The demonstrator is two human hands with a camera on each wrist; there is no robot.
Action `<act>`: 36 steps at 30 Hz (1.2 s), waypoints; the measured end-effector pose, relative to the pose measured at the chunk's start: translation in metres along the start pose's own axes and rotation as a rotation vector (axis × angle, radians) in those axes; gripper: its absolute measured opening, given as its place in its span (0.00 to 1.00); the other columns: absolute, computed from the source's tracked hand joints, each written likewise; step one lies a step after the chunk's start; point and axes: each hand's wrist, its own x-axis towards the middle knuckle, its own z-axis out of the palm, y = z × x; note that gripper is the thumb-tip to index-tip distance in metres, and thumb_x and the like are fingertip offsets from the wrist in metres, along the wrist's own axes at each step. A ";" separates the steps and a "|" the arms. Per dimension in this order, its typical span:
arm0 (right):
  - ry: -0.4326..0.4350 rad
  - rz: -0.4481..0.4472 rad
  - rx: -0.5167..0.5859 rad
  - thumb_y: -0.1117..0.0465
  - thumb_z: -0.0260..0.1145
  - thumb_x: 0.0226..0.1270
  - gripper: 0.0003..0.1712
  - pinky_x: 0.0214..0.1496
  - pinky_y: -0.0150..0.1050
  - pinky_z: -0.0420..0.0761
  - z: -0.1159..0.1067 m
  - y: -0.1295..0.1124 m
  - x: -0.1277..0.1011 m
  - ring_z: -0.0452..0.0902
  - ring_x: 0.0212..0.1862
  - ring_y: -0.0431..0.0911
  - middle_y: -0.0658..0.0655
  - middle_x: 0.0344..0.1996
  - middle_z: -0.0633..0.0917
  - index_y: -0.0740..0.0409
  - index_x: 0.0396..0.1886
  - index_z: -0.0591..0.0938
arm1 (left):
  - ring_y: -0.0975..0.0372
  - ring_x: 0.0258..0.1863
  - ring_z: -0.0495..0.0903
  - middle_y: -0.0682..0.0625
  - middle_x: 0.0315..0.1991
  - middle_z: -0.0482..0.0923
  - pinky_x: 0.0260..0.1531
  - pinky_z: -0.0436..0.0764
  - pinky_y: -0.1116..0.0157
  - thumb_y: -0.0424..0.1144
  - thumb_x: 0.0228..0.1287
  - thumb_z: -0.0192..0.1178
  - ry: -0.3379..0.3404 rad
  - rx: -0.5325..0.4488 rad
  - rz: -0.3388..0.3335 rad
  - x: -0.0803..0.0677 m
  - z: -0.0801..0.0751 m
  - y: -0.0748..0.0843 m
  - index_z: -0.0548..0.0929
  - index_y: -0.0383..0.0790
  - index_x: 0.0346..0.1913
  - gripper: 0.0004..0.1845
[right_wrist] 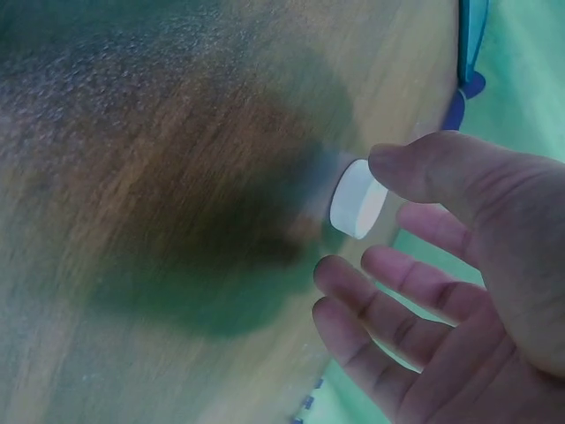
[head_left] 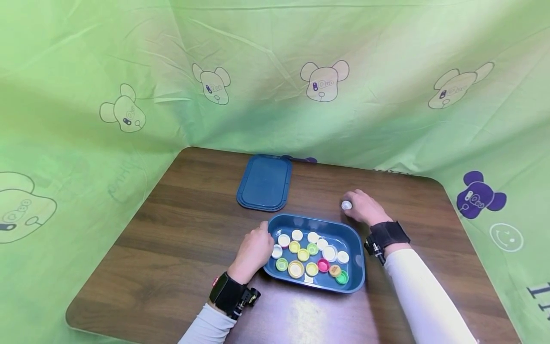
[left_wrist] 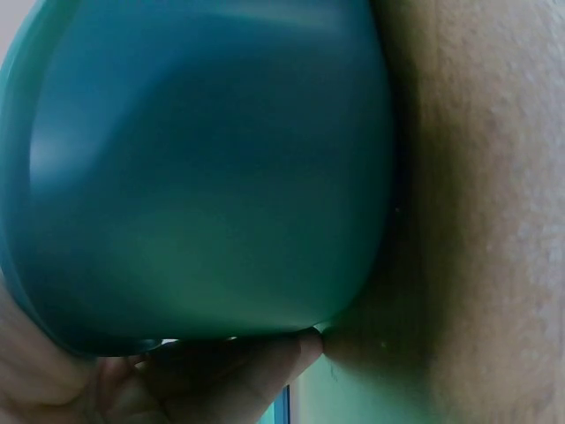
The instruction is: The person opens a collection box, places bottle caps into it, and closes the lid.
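A blue plastic tub [head_left: 339, 233] holds several loose bottle caps [head_left: 302, 254] in white, yellow, green, red and orange. At its left end, my left hand [head_left: 254, 248] grips the tub; in the left wrist view the fingers [left_wrist: 265, 371] curl along the outside of the blue wall [left_wrist: 203, 177]. My right hand [head_left: 365, 208] is beyond the tub's far right corner, close over the table. Between thumb and index finger it pinches a white bottle cap [right_wrist: 357, 199], while the other fingers stay loosely bent.
A blue lid [head_left: 265, 182] lies flat behind the tub near the table's back edge. The wooden table [head_left: 172, 248] has rounded corners. A green printed curtain [head_left: 266, 71] hangs close along its back and sides.
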 end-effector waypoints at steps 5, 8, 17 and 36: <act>-0.037 0.020 -0.002 0.62 0.70 0.61 0.25 0.52 0.58 0.78 0.002 0.000 0.005 0.77 0.52 0.62 0.68 0.50 0.80 0.64 0.58 0.81 | 0.43 0.43 0.85 0.31 0.49 0.83 0.42 0.85 0.48 0.36 0.73 0.55 0.003 0.006 0.002 0.000 0.000 0.000 0.72 0.26 0.64 0.22; -0.055 0.033 -0.003 0.63 0.69 0.61 0.25 0.51 0.57 0.79 0.002 0.001 0.007 0.77 0.51 0.61 0.68 0.50 0.80 0.64 0.58 0.81 | 0.43 0.43 0.85 0.31 0.50 0.83 0.42 0.85 0.48 0.36 0.74 0.55 -0.003 0.003 0.000 0.000 0.001 0.001 0.72 0.27 0.65 0.22; -0.029 0.025 -0.019 0.66 0.69 0.60 0.22 0.54 0.58 0.79 0.003 0.002 0.007 0.78 0.52 0.63 0.70 0.50 0.81 0.67 0.54 0.82 | 0.43 0.43 0.85 0.32 0.48 0.83 0.41 0.85 0.48 0.36 0.74 0.55 -0.003 0.004 0.004 0.001 0.000 0.001 0.72 0.26 0.64 0.22; 0.095 -0.101 -0.013 0.68 0.71 0.58 0.20 0.47 0.57 0.83 -0.042 -0.052 -0.055 0.82 0.45 0.58 0.64 0.44 0.82 0.67 0.51 0.83 | 0.43 0.40 0.86 0.32 0.46 0.83 0.39 0.85 0.48 0.34 0.72 0.54 0.015 0.006 0.024 0.000 0.000 0.001 0.73 0.25 0.62 0.21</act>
